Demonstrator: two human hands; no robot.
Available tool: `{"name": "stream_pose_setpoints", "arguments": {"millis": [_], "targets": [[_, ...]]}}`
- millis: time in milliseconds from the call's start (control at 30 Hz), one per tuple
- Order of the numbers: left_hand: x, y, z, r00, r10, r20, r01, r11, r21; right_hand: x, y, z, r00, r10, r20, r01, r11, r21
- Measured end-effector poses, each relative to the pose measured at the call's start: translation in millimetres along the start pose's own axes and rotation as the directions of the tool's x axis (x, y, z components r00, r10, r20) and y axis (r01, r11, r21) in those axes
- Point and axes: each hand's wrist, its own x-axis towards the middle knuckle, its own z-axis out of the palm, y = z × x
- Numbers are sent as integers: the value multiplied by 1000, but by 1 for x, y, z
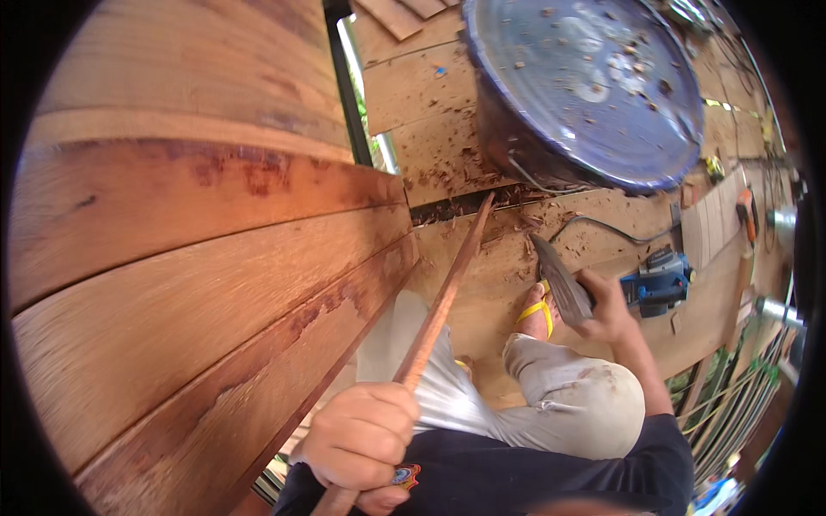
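Note:
My left hand (pixel 361 439) is closed around a long thin reddish wooden strip (pixel 447 288) that slants up and away to the plank floor near a dark gap. My right hand (pixel 607 310) grips the handle of a big knife with a broad dark blade (pixel 555 273), the blade pointing up-left toward the strip, a little apart from it. Below the hands are my bent knees in light trousers (pixel 572 400) and a foot in a yellow sandal (pixel 538 311).
A wall of wide reddish-brown boards (pixel 189 258) fills the left. A large blue drum (pixel 585 86) strewn with wood chips stands on the plank floor at the top. A blue power tool (pixel 658 284) with a cable lies just right of my right hand. Metal rods run along the right edge.

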Motion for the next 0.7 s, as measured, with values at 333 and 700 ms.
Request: {"name": "stream_pose_setpoints", "arguments": {"millis": [333,700], "targets": [[2,45,25,986,-49,-157,45,999,-30,17,-131,-131,826,-402,-395,79,777,-624],[33,60,74,987,-20,-159,7,997,-81,120,-115,-124,802,-320,-504,-140,720,-679]]}}
